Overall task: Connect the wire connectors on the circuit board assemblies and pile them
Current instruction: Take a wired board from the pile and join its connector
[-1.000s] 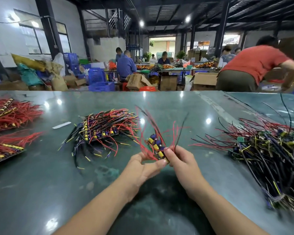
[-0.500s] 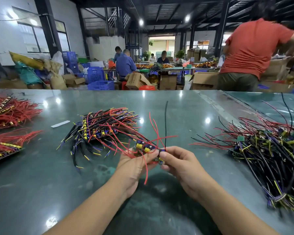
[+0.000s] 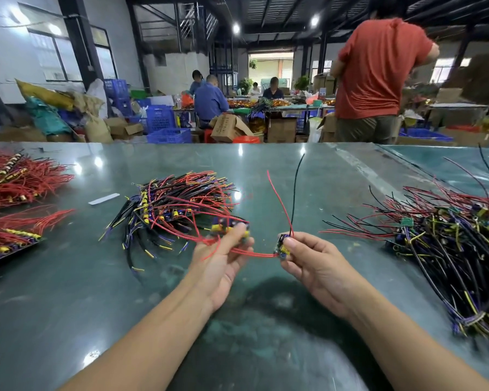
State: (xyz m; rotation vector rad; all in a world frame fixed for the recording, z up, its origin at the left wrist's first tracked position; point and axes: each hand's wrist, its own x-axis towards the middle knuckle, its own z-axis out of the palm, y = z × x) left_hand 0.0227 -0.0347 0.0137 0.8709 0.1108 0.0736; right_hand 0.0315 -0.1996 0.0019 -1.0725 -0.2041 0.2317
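Observation:
My left hand (image 3: pixel 223 259) pinches a small circuit board assembly (image 3: pixel 223 226) with yellow and blue parts, blurred by motion, just right of the neat pile of assemblies (image 3: pixel 175 204). A second small board (image 3: pixel 281 244) is pinched by my right hand (image 3: pixel 312 262); one red and one black wire rise from it. Red wires (image 3: pixel 251 253) run between the two boards above the green table (image 3: pixel 68 292).
A large tangled heap of wired boards (image 3: pixel 458 249) lies at the right. Bundles of red wires (image 3: pixel 14 179) and a tray of red-wired parts (image 3: pixel 6 238) sit at the left. A white strip (image 3: pixel 103 198) lies beyond the pile. A person in a red shirt (image 3: pixel 378 69) stands past the table.
My hands have drawn apart, the left toward the neat pile, the right staying near the middle. The red wires now stretch between them. The person in red has straightened up.

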